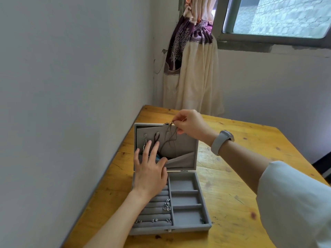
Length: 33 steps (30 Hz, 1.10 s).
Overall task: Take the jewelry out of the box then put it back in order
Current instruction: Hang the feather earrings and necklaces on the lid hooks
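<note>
No legible writing. Grey velvet jewelry box [201, 192] lying open — right hand [191, 125] pinching a brown cord necklace [169, 138]; left hand [149, 169] resting flat, fingers spread wide.

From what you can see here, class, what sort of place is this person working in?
Probably a room in a home, not a workshop: a wooden table stands in a plain-walled corner, a tied-back curtain hangs beside a window, and a grey jewelry box lies open on the table.
</note>
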Available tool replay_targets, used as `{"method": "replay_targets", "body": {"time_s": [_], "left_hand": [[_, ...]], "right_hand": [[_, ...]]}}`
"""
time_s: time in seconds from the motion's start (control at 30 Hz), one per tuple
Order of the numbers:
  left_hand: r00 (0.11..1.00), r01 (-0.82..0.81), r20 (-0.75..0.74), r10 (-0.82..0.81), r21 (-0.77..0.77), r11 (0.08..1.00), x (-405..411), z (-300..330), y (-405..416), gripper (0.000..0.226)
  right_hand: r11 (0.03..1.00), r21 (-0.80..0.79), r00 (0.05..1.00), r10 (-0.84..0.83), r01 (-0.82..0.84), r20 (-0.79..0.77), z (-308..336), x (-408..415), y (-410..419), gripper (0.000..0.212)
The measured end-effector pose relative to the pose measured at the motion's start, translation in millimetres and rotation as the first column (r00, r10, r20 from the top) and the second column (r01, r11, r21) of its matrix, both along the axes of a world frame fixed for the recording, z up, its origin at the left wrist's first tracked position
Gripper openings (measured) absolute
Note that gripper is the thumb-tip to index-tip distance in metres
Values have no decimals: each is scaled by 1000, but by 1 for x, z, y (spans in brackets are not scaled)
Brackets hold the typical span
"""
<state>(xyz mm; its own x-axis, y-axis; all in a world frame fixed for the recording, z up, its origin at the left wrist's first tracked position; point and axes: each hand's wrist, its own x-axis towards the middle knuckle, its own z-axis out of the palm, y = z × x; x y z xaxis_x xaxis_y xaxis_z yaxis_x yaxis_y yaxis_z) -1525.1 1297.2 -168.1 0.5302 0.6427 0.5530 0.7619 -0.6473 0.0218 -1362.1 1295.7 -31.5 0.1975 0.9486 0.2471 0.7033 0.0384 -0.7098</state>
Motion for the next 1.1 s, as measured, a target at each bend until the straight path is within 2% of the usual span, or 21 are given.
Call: {"method": "replay_targets", "body": {"time_s": [0.07, 0.13, 0.23, 0.33, 0.47, 0.63, 0.97, 1.1], "left_hand": [[1000, 9, -8, -9, -1, 1000, 0, -1, 1, 16], [1000, 14, -16, -14, 8, 1000, -1, -2, 1, 19], [998, 33, -54, -31, 48, 998, 0, -2, 1, 28], [990, 67, -131, -55, 93, 993, 2, 1, 3, 31], [981, 99, -176, -82, 89, 991, 5, 5, 9, 30], [971, 106, -222, -85, 84, 991, 8, 0, 13, 31], [975, 128, -189, -115, 59, 990, 13, 0, 14, 25], [977, 118, -182, -109, 43, 992, 12, 0, 12, 31]], "right_hand": [[996, 81, 974, 20, -39, 227, -13, 0, 2, 11], [985, 138, 908, 39, -105, 416, -26, 0, 3, 14], [956, 216, 818, 38, -196, 574, -42, -3, 7, 13], [931, 288, 798, 4, -222, 603, -54, -5, 11, 7], [892, 403, 749, -121, -207, 652, -65, -1, 18, 2], [853, 486, 730, -209, -189, 651, -71, 2, 21, 6], [826, 554, 695, -342, -99, 633, -87, 4, 27, 4], [847, 524, 721, -306, -93, 622, -103, 6, 16, 16]]}}
